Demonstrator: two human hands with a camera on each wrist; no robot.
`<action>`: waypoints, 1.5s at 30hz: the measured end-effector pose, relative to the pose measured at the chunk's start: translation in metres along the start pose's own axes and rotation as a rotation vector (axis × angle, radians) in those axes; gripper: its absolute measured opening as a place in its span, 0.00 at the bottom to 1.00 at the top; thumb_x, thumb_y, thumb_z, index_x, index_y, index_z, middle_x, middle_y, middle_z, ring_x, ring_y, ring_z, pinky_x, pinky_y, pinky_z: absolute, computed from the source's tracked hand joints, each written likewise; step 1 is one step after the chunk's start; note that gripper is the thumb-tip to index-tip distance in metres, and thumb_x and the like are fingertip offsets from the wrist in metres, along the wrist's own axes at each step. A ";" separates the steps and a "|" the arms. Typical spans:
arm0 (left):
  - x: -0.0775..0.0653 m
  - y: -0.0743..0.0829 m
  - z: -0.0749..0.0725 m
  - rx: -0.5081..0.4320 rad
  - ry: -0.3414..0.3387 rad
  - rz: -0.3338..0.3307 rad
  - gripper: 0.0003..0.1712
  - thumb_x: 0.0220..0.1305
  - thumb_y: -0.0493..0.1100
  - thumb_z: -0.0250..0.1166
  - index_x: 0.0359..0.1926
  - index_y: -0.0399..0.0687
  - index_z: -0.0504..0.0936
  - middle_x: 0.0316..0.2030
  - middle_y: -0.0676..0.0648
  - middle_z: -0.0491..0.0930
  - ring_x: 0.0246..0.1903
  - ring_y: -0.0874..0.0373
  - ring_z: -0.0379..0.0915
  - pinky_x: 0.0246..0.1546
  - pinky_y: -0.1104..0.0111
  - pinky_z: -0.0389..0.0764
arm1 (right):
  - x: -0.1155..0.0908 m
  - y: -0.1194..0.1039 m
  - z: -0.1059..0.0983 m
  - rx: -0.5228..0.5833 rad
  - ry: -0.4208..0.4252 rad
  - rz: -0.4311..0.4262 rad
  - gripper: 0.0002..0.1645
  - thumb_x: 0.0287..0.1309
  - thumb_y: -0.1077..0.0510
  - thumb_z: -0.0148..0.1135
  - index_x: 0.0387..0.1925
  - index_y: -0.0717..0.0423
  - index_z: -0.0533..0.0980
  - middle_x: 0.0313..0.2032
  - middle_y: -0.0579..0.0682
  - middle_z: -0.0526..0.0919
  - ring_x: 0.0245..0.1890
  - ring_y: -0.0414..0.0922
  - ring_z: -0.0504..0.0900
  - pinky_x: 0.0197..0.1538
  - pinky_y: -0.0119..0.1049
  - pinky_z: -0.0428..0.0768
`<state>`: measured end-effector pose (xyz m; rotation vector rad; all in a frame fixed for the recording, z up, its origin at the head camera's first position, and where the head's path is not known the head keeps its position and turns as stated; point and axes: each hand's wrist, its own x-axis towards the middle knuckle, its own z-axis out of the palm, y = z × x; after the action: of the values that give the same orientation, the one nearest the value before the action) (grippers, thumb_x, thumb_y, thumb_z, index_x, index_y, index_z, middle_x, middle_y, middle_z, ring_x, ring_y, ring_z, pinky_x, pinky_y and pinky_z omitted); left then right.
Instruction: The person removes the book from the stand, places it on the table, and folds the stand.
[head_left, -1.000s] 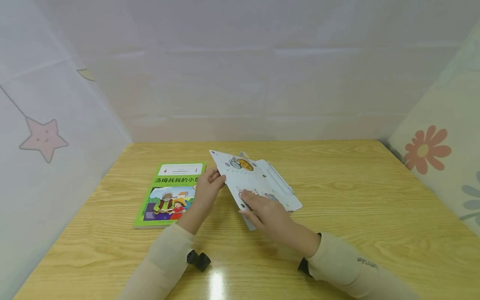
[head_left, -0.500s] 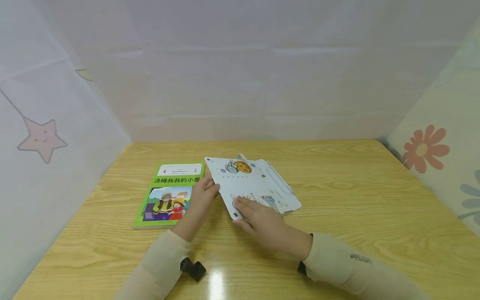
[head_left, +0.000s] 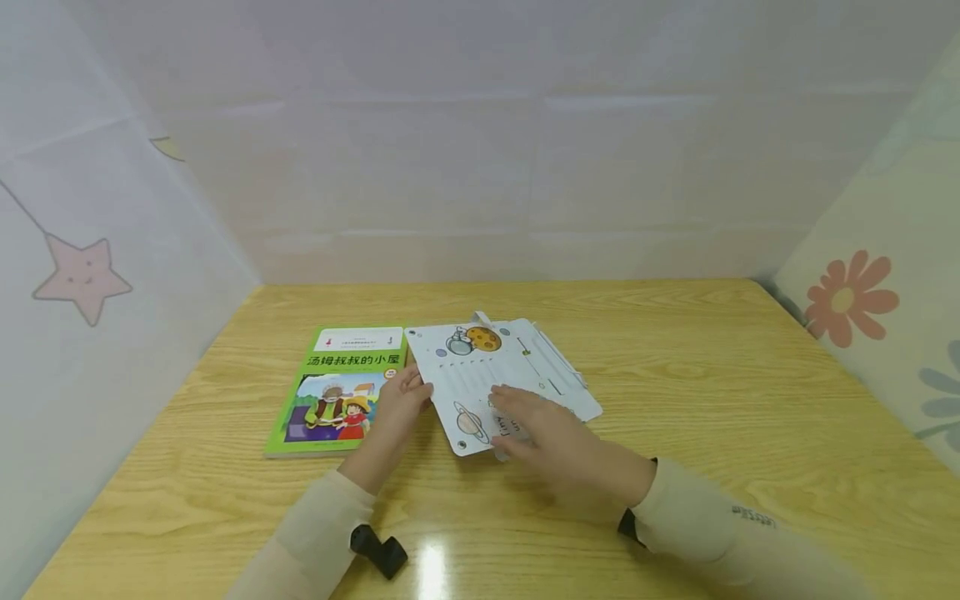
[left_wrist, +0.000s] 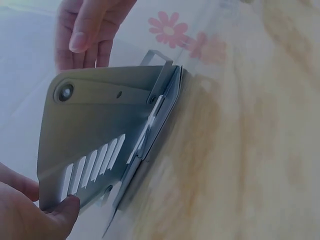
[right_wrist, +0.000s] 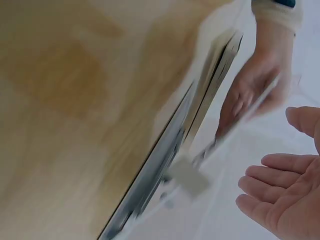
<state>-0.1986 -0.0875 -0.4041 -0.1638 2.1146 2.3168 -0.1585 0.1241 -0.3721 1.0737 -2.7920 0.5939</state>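
Note:
A white folding book stand (head_left: 442,387) with cartoon space prints sits mid-table, its upper panel raised at an angle over the base. My left hand (head_left: 400,402) pinches that panel's left edge, thumb on the slotted underside in the left wrist view. A round pad (left_wrist: 66,92) shows in one corner there, and hinged metal parts join the panel to the base. My right hand (head_left: 558,437) hovers over the near right part of the panel, overlapping it in the head view. In the right wrist view its fingers (right_wrist: 275,167) are extended, with nothing in them.
Left of the stand lies a green picture-cover book (head_left: 330,361) with Chinese lettering, close to my left hand. The wooden table (head_left: 697,358) extends to the right. Printed cloth walls (head_left: 480,167) enclose the back and sides.
The raised panel has swung lower and flatter, with my left hand following its edge down. My right hand, earlier laid on the panel, has shifted to the right and lifted.

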 end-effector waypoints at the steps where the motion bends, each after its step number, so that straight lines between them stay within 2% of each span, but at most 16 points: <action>1: 0.000 -0.001 0.000 0.004 0.005 -0.009 0.27 0.63 0.28 0.48 0.64 0.30 0.61 0.63 0.35 0.66 0.63 0.45 0.64 0.61 0.60 0.71 | -0.002 0.006 -0.003 -0.015 0.016 0.016 0.32 0.59 0.52 0.60 0.60 0.66 0.68 0.62 0.60 0.70 0.63 0.56 0.68 0.64 0.51 0.68; 5: 0.000 -0.007 0.000 -0.023 0.020 -0.033 0.28 0.63 0.27 0.46 0.65 0.28 0.59 0.64 0.33 0.63 0.66 0.44 0.59 0.66 0.55 0.64 | -0.009 0.032 -0.013 -0.063 0.049 0.099 0.38 0.57 0.52 0.61 0.63 0.69 0.62 0.64 0.64 0.65 0.65 0.59 0.64 0.65 0.53 0.65; 9: 0.000 -0.011 0.000 -0.067 0.029 -0.038 0.28 0.63 0.26 0.45 0.65 0.26 0.57 0.65 0.30 0.60 0.67 0.43 0.55 0.67 0.55 0.60 | -0.015 0.058 -0.022 -0.083 0.022 0.181 0.42 0.57 0.53 0.62 0.64 0.73 0.57 0.65 0.69 0.61 0.65 0.63 0.61 0.66 0.57 0.62; 16: 0.000 -0.019 0.000 -0.038 0.035 -0.079 0.29 0.62 0.26 0.45 0.65 0.28 0.57 0.66 0.31 0.59 0.67 0.42 0.54 0.68 0.56 0.59 | -0.021 0.088 -0.031 -0.147 -0.089 0.162 0.43 0.55 0.54 0.63 0.61 0.80 0.58 0.62 0.75 0.62 0.63 0.67 0.63 0.63 0.58 0.65; 22: 0.001 -0.024 0.003 -0.030 0.074 -0.095 0.30 0.57 0.23 0.45 0.64 0.28 0.61 0.65 0.32 0.61 0.67 0.42 0.56 0.67 0.55 0.61 | -0.021 0.093 -0.030 -0.122 -0.153 0.178 0.43 0.53 0.54 0.65 0.61 0.78 0.59 0.61 0.72 0.65 0.61 0.65 0.66 0.62 0.56 0.67; 28: 0.002 -0.025 0.006 -0.045 0.092 -0.097 0.34 0.53 0.20 0.43 0.65 0.26 0.58 0.65 0.31 0.60 0.67 0.42 0.54 0.68 0.56 0.59 | -0.020 0.097 -0.025 -0.147 -0.128 0.158 0.40 0.54 0.56 0.64 0.61 0.77 0.61 0.60 0.71 0.67 0.60 0.64 0.68 0.61 0.55 0.69; 35: 0.001 -0.024 0.007 -0.022 0.102 -0.106 0.33 0.54 0.20 0.44 0.64 0.27 0.59 0.65 0.32 0.61 0.67 0.42 0.55 0.68 0.56 0.59 | -0.019 0.102 -0.022 -0.154 -0.108 0.137 0.38 0.54 0.57 0.65 0.60 0.76 0.62 0.59 0.70 0.69 0.58 0.63 0.71 0.59 0.53 0.72; 45: 0.001 -0.025 0.006 -0.005 0.099 -0.098 0.34 0.52 0.20 0.43 0.65 0.27 0.58 0.65 0.32 0.61 0.66 0.42 0.56 0.67 0.55 0.60 | -0.017 0.105 -0.019 -0.075 -0.149 0.118 0.38 0.53 0.54 0.65 0.59 0.74 0.65 0.59 0.68 0.70 0.60 0.62 0.69 0.62 0.54 0.68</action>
<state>-0.1984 -0.0790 -0.4287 -0.3807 2.0927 2.3039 -0.2162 0.2127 -0.3924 0.9826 -2.9964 0.4331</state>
